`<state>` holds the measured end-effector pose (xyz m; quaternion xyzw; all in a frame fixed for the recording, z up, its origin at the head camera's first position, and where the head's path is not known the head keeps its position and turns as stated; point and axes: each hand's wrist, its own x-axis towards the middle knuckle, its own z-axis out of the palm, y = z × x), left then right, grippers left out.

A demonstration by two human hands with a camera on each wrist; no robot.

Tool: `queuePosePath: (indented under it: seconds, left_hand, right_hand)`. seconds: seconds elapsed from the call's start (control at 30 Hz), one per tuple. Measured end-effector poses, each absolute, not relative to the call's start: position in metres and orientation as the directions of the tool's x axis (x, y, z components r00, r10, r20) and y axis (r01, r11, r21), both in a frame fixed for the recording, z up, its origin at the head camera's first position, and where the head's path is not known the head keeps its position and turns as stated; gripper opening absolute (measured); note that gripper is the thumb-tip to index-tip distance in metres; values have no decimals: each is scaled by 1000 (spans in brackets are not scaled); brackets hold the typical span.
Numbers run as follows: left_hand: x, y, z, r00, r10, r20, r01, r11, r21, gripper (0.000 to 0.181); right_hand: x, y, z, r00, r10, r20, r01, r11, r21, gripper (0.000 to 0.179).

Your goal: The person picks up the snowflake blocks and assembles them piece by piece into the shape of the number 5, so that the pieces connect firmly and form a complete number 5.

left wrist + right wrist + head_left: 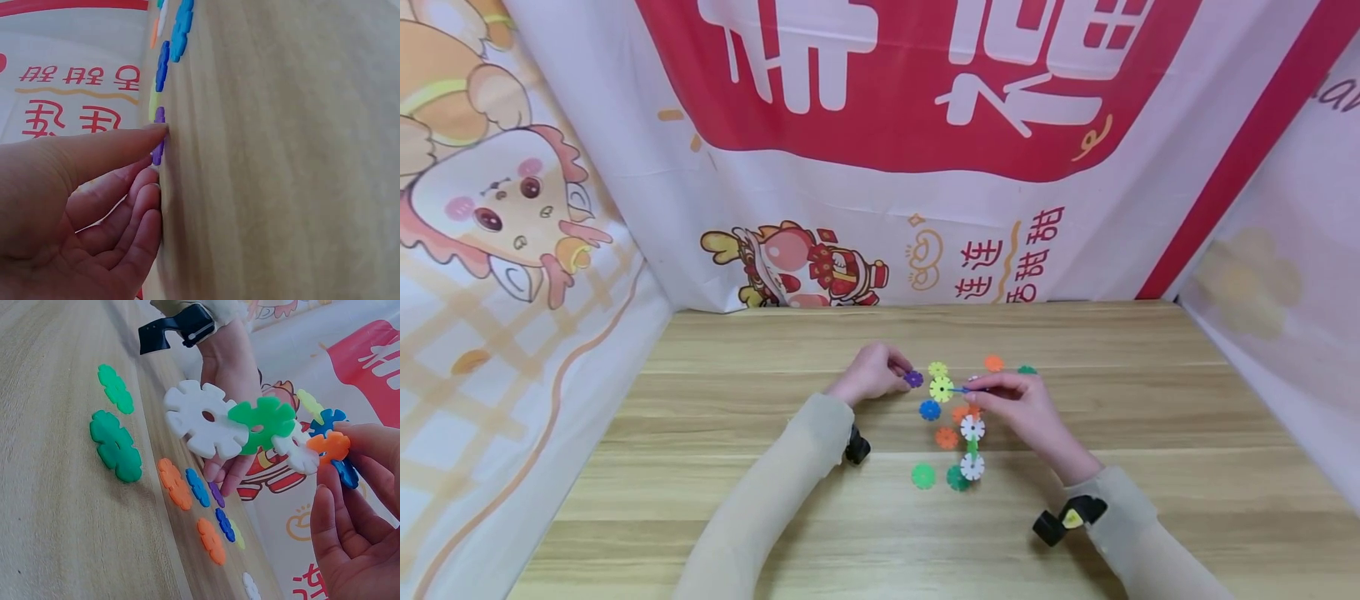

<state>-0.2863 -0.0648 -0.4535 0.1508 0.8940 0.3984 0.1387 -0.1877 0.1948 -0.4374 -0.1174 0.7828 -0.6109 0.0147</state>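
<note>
My left hand (pixel 874 372) is low over the table, pinching a purple snowflake disc (pixel 913 379) between thumb and fingertips; the left wrist view shows the thumb across that disc (pixel 159 140). Raised above the table, my right hand (pixel 1018 404) grips one end of a chain of notched plastic discs. Along the chain run a large white disc (pixel 200 434), a green disc (pixel 262 425), a second white disc (pixel 297 450) and an orange disc (pixel 330 447). Blue discs (pixel 345 474) and a yellow disc (pixel 310 405) sit by the right fingertips, which partly hide that end.
Loose discs lie on the wooden table (pixel 715 467) between the hands: a blue disc (pixel 930 410), an orange disc (pixel 947 437), a light green disc (pixel 923 476) and a dark green disc (pixel 957 477). Farther back is another orange disc (pixel 994 363). Printed cloth (pixel 820 192) hangs behind and at both sides.
</note>
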Motion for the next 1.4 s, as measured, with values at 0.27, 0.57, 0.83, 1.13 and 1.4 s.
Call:
queuePosePath:
  seconds: [0.27,0.57,0.83,1.13,1.4]
  left_hand:
    - [-285,-61,-455,-936,336,-109,149,655,741,29]
    - [-285,-56,-454,-944,313,-108,137,666,733,26]
    - [-282,-61,-455,-941,331,-76,128,552,824,27]
    - [-271,-70,-452,-937,348,-5,183,505,844,16]
    - [-255,-76,-444,-937,345,60,235,494,837,13]
  right_hand:
    - [-187,194,-437,-970,-209,125,-169,209,-963,22]
    - [-188,194,-438,-972,-201,119,-163,220,-962,25]
    - [-189,195,-440,-972,-201,120,-164,218,-962,23]
    - [-191,196,-442,-973,-195,120,-159,200,-967,21]
    - [-191,198,-443,-972,-204,121,-164,209,-964,21]
